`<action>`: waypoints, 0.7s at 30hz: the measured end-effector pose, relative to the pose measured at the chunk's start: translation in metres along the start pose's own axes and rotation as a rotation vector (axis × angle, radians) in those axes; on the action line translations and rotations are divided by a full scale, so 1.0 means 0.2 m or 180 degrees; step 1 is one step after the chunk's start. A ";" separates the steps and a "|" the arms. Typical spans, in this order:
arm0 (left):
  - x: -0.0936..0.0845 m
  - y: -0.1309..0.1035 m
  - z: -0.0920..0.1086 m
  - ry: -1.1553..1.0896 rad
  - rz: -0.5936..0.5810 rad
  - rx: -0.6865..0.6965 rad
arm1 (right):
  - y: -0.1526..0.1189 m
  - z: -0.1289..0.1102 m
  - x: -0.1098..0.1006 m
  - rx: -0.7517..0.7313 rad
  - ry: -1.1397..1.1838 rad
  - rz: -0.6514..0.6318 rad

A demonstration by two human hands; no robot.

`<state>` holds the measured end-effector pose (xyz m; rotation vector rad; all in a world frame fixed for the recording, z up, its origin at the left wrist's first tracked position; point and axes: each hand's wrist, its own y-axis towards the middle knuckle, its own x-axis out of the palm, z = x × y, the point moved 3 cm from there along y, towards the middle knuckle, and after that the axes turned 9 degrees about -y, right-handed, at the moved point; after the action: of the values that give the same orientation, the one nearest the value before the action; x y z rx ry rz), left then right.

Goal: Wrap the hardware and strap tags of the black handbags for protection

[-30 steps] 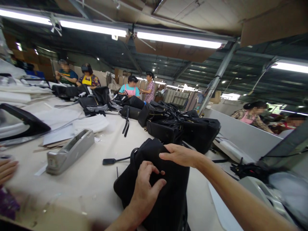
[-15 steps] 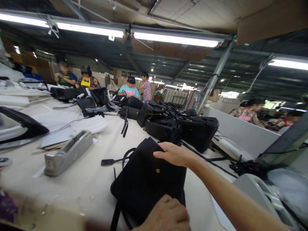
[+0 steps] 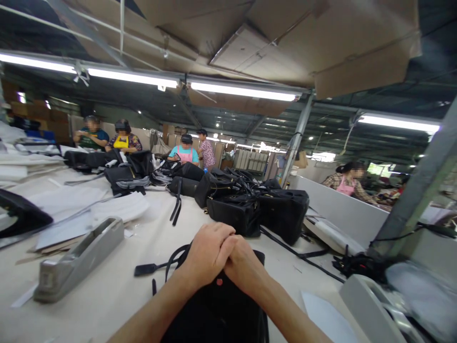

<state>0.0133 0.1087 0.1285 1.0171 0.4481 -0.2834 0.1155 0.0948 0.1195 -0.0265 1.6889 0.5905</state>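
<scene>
A black handbag with a small round metal stud on its front lies close to me at the bottom middle. My left hand and my right hand meet at its top edge, fingers closed over it and partly overlapping. The fingertips are hidden behind the bag's edge and each other. A thin black strap with a flat black tag sticks out from the bag's left side.
Beyond my hands lies a heap of black bags. At left are a grey tape dispenser and white paper sheets; another grey dispenser is at lower right. A low white partition and several co-workers are farther back.
My left hand has risen from the bag's lower front to its top edge, joining my right hand there. The camera view has tilted upward, with the bag now lower in view.
</scene>
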 end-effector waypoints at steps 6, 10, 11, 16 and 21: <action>0.07 -0.08 -0.10 0.0064 -0.0035 -0.0020 | -0.35 0.42 -0.04 0.1250 0.1085 0.1359; 0.04 -0.15 -0.10 -0.0434 0.0411 0.0108 | -0.59 0.66 0.12 0.2522 0.2099 0.0662; 0.04 -0.15 -0.10 -0.0577 0.0446 0.0121 | -0.61 0.67 0.17 0.2601 0.2386 0.0449; 0.04 -0.18 -0.13 -0.0901 0.0446 0.0002 | -0.58 0.53 0.30 0.2442 0.4014 0.0133; -0.05 -0.10 -0.08 -0.0435 -0.0229 -0.0194 | -0.53 0.52 0.26 0.2073 0.3739 0.0461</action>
<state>-0.0079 0.1127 0.1125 0.9171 0.3678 -0.3991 0.2347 0.0588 0.0237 0.2671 2.9806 0.0437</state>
